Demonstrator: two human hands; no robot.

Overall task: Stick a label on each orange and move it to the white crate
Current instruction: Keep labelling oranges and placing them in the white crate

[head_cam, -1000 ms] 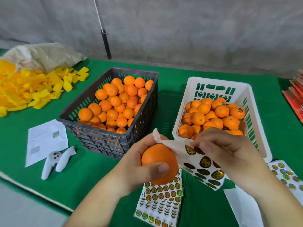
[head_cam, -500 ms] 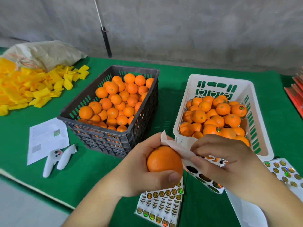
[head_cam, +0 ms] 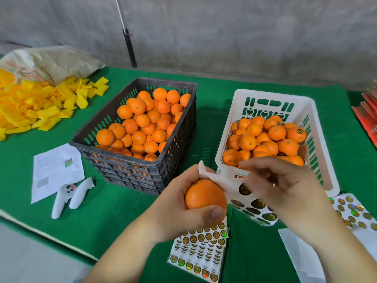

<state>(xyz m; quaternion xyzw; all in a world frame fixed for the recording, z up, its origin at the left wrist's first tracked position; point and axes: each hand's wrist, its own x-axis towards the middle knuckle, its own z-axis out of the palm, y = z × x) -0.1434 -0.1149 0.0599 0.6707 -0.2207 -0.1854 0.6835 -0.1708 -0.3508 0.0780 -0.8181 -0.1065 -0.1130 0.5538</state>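
The left hand (head_cam: 179,203) has its fingers and thumb curled round one orange (head_cam: 206,194), with a corner of the sticker sheet (head_cam: 247,198) tucked behind it. The right hand (head_cam: 285,186) is blurred over that sheet; whether its fingers pinch a label, I cannot tell. The fruit looks firm, round and a bit slick, so cupping it seems best. The thin sheet looks floppy. The white crate (head_cam: 224,152) sits just beyond on the green surface (head_cam: 114,211).

Smooth orange (head_cam: 205,194) held beside curled label sheet (head_cam: 247,201), before half-full white crate (head_cam: 224,144)
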